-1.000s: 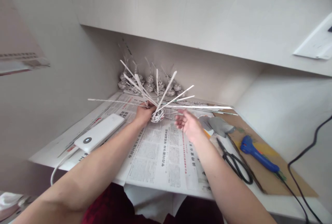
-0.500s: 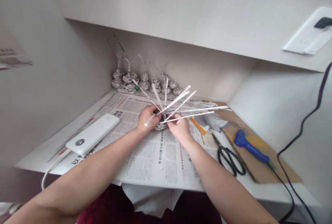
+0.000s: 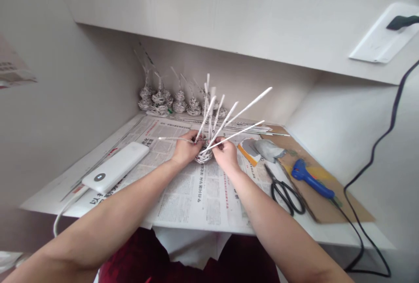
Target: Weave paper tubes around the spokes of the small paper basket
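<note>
Between my hands, on the newspaper, sits a small round woven paper piece (image 3: pixel 204 155) with several white rolled-paper sticks (image 3: pixel 229 115) fanning up and out of it. My left hand (image 3: pixel 186 148) is closed around its left side, fingertips at the base of the sticks; one stick points left over that hand. My right hand (image 3: pixel 225 152) pinches at the right side, thumb and fingers bent close to where the sticks leave the weave. What exactly lies between the fingertips is partly hidden.
Several gourd-shaped woven paper pieces (image 3: pixel 193 106) stand along the back wall, with loose paper sticks (image 3: pixel 275 133) before them. Black scissors (image 3: pixel 284 191) and a blue glue gun (image 3: pixel 312 179) on cardboard (image 3: pixel 343 211) lie right. A white power bank (image 3: pixel 116 167) lies left on newspaper (image 3: pixel 183 204).
The sticks have shifted: several now stand more upright, and one points left over my left hand. The woven piece appears turned between my hands, which stay near the same place.
</note>
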`<state>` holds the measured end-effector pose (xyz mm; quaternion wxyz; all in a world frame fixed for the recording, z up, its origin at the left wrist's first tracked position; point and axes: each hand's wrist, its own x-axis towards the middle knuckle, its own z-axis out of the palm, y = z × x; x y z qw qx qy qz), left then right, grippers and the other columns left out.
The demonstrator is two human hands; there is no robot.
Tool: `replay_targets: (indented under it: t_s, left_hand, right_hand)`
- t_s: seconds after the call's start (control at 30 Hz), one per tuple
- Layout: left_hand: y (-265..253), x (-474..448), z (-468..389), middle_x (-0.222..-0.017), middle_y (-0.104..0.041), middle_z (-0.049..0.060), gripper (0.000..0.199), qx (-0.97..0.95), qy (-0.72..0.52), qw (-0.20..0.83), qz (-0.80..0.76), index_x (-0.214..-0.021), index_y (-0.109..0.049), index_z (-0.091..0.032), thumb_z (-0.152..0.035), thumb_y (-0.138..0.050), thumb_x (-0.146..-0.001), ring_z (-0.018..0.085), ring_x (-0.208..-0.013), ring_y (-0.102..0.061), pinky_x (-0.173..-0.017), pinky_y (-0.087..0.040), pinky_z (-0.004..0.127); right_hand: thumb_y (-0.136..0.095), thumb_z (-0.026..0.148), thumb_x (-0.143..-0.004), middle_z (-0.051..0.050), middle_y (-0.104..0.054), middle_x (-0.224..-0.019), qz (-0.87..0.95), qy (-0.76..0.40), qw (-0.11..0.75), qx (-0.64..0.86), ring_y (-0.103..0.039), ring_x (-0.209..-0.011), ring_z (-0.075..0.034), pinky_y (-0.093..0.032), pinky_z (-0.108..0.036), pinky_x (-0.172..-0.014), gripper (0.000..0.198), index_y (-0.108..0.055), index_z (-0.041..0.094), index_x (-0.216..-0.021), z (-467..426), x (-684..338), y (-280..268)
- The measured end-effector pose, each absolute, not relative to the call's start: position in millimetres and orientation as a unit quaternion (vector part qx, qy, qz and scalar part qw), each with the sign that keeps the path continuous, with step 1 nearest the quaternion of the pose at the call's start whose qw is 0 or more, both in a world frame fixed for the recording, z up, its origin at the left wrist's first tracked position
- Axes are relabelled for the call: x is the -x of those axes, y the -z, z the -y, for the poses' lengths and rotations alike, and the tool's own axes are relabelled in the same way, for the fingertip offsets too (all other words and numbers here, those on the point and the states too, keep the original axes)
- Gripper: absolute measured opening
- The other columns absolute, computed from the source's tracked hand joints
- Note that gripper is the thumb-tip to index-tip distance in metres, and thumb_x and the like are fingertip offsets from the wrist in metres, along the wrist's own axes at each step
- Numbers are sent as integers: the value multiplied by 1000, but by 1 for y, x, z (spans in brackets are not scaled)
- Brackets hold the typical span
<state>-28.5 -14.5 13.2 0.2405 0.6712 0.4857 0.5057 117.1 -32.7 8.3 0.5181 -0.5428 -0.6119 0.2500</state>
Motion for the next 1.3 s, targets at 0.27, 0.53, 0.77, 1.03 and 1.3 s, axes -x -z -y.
replay_targets:
  t_s: [0.27, 0.53, 0.77, 1.03, 1.3]
  left_hand:
    - [-14, 35, 14, -73, -69, 3, 16, -694, -477, 228, -488, -81, -68, -18, -21, -59, -68, 16, -67, -61, -63, -45, 24]
    - [-6, 42, 2, -75, -71, 4, 15, -662, -500, 265, -492, -78, -70, -17, -21, -60, -67, 19, -70, -64, -64, -47, 25]
    - [-2, 33, 6, -75, -70, 2, 15, -670, -493, 254, -494, -79, -69, -18, -19, -57, -70, 17, -71, -64, -66, -48, 25]
    - [1, 27, 7, -70, -67, 0, 10, -661, -532, 259, -462, -77, -65, -18, -22, -61, -70, 15, -65, -61, -64, -47, 23]
    - [2, 28, 6, -67, -66, 0, 6, -655, -524, 237, -491, -73, -64, -18, -20, -61, -68, 15, -63, -60, -61, -45, 24]
  right_hand:
    - [-76, 45, -59, -1, -63, -77, 610, -428, 486, 457, -61, -69, -16, -49, -28, -62, 48, -55, 20, -94, 37, -124, -28]
    - [-80, 43, -57, -4, -65, -93, 702, -304, 429, 480, -60, -77, -16, -48, -30, -70, 57, -53, 19, -102, 47, -124, -34]
    - [-71, 31, -63, 1, -68, -82, 670, -213, 476, 528, -58, -57, -13, -47, -26, -59, 42, -50, 22, -98, 37, -117, -13]
    - [-59, 29, -72, -2, -66, -79, 562, -231, 568, 555, -63, -66, -16, -49, -27, -60, 27, -51, 21, -96, 28, -116, -4]
    - [-63, 47, -72, 0, -63, -59, 530, -293, 550, 575, -60, -55, -16, -46, -24, -50, 28, -62, 19, -72, 32, -116, -8]
